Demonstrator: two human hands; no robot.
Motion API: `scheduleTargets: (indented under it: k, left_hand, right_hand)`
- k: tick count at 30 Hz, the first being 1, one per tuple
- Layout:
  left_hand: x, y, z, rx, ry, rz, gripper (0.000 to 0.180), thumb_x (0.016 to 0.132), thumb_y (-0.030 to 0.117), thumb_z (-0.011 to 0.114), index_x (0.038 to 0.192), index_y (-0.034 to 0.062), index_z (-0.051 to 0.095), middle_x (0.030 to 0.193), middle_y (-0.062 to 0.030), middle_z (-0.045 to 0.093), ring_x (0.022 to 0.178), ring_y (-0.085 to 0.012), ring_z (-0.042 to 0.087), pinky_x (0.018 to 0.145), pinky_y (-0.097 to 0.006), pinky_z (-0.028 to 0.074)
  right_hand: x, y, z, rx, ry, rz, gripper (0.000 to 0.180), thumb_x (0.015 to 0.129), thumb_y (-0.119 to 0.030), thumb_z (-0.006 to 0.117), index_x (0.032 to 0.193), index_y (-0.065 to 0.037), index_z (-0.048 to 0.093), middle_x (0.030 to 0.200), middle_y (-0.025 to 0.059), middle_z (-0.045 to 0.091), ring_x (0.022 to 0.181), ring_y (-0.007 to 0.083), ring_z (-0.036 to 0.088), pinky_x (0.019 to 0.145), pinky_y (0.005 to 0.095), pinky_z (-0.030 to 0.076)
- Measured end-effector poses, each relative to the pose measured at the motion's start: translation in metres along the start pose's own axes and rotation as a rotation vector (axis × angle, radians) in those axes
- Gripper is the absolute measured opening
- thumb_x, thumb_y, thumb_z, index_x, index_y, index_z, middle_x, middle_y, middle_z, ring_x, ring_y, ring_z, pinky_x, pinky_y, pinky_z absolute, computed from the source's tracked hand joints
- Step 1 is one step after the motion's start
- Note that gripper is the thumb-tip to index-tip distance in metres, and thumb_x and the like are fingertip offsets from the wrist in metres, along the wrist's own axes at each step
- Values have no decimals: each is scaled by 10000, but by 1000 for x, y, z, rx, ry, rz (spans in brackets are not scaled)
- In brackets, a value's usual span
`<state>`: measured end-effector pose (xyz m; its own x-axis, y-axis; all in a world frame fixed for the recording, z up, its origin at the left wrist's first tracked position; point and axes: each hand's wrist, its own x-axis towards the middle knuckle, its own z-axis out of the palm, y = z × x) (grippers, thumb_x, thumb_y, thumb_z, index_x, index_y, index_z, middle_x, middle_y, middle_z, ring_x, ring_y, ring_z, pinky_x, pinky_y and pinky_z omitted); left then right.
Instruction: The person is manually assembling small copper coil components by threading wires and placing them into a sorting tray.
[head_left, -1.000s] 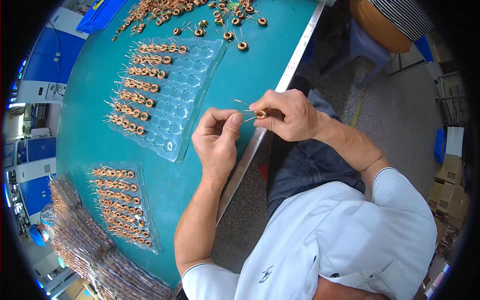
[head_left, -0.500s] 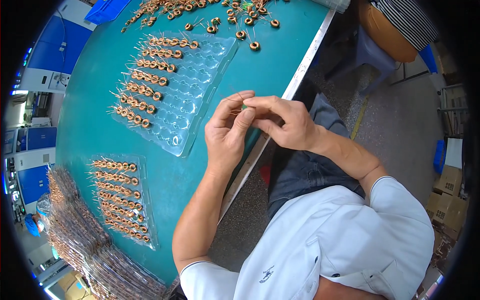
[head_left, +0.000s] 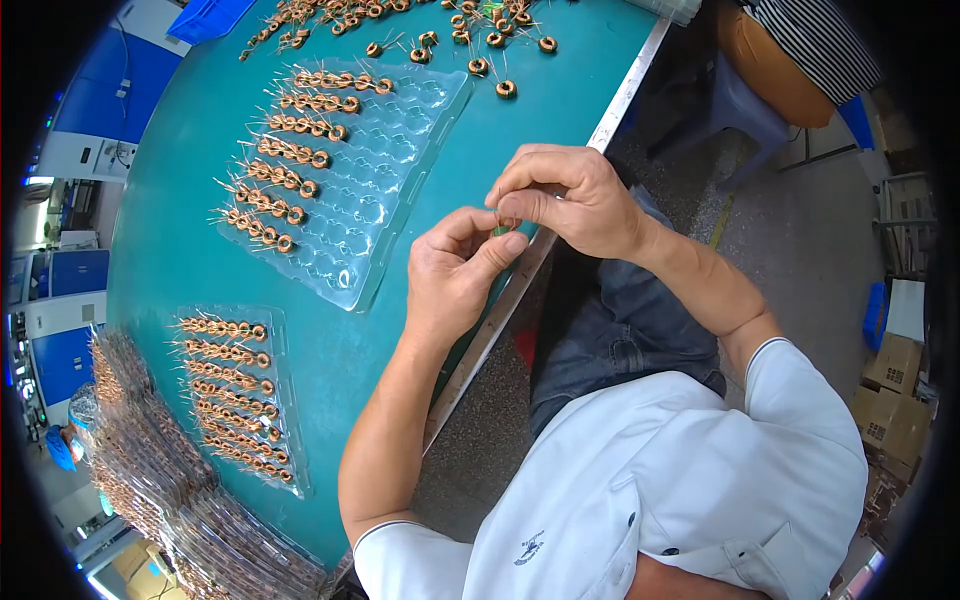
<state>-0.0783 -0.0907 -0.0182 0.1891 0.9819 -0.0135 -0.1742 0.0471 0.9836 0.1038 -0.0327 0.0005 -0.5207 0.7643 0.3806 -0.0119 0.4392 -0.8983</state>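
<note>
Left hand: left hand [head_left: 455, 275] raised over the table's near edge, thumb and forefinger pinched on the small copper-wound ring coil [head_left: 503, 224].
Right hand: right hand [head_left: 570, 195] meets the left, fingertips closed on the same coil from the far side; hands together.
Coil position: between the two sets of fingertips, mostly hidden; only a sliver of copper and green shows.
Change: one second ago the hands stood slightly apart, with the coil and its wire leads plainly visible at the right fingertips; now the hands have closed together and the leads are covered. Judged: fine work on the leads is in progress.
Far tray: clear moulded plastic blister tray [head_left: 375, 190], left half filled with rows of coils, right half with bare pockets.
Near tray: second clear tray [head_left: 285, 400], filled with coil rows.
Loose stock: scattered copper coils [head_left: 480, 50] at the far end.
Surface: teal-green worktable [head_left: 190, 180] with metal edge strip.
Stack: pile of filled trays [head_left: 150, 470] at near left.
Room: grey speckled floor [head_left: 800, 240], cardboard boxes [head_left: 890, 400] at right.
</note>
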Motion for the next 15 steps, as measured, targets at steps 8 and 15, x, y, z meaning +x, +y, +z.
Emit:
scheduleTargets:
  k: [8,15]
  left_hand:
    - [3,6,7,9,166,-21,235,859,139,758,1007,-30,688,845,-41,688,714,-83,596,634,-229,491]
    - [5,0,3,-53,274,-10,283,861,164,762,1048,-32,681,842,-37,687,691,-73,610,617,-217,520]
  right_hand:
    - [12,-8,5,207,133,277,172,927,-63,635,1082,10,631,876,54,661,747,100,627,587,221,504]
    - [17,-7,1,86,-107,330,165,952,-174,641,1003,-18,665,839,0,642,662,38,549,545,182,438]
